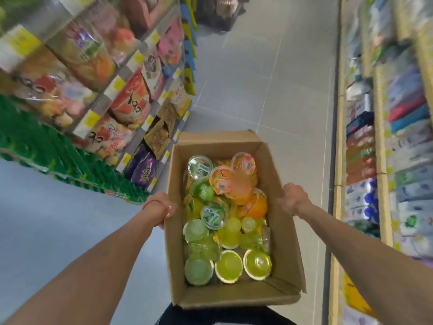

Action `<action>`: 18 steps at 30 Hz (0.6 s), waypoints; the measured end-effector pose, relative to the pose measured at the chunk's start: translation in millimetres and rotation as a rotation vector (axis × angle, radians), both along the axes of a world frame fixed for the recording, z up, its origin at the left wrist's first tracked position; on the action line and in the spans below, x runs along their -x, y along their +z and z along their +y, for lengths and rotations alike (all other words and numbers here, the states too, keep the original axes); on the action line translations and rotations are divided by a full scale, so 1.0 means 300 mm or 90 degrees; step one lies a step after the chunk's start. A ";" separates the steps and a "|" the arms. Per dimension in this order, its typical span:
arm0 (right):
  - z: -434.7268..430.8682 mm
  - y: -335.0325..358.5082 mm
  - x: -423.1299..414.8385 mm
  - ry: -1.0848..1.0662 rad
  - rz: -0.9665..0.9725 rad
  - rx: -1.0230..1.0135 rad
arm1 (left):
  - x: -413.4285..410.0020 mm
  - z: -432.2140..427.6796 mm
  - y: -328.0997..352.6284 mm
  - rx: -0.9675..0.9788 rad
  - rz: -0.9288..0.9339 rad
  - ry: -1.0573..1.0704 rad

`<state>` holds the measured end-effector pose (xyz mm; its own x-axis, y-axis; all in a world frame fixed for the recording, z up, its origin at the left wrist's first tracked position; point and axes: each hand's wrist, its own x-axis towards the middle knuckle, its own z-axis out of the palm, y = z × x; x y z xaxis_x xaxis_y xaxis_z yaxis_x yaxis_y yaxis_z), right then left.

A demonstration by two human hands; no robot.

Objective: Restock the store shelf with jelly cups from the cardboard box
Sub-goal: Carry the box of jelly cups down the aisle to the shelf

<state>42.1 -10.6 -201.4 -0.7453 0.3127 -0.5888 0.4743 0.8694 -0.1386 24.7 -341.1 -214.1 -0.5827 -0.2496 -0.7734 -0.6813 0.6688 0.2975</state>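
Cardboard box (284, 249), loaded with loose jelly cups (228, 221), is carried in the aisle beside the shelf (131, 66), left hand (161, 211) and right hand (291, 198) gripping opposite walls; tilting may spill cups.

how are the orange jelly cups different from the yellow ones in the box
The orange jelly cups lie piled at the far end of the cardboard box; the yellow jelly cups sit toward its near end. The orange ones tilt with printed lids showing; two yellow ones at the near wall sit side by side, white rims showing. Both lie loose in the same box.
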 end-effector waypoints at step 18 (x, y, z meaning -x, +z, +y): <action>-0.189 -0.189 1.001 0.414 -0.099 -0.008 | 0.309 0.061 -0.125 0.102 -0.080 0.322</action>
<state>-258.2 -67.4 -258.1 -0.6915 -0.1640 -0.7035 -0.1332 0.9861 -0.0989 -68.1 -322.8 -251.6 -0.2647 -0.5958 -0.7583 -0.9536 0.2786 0.1140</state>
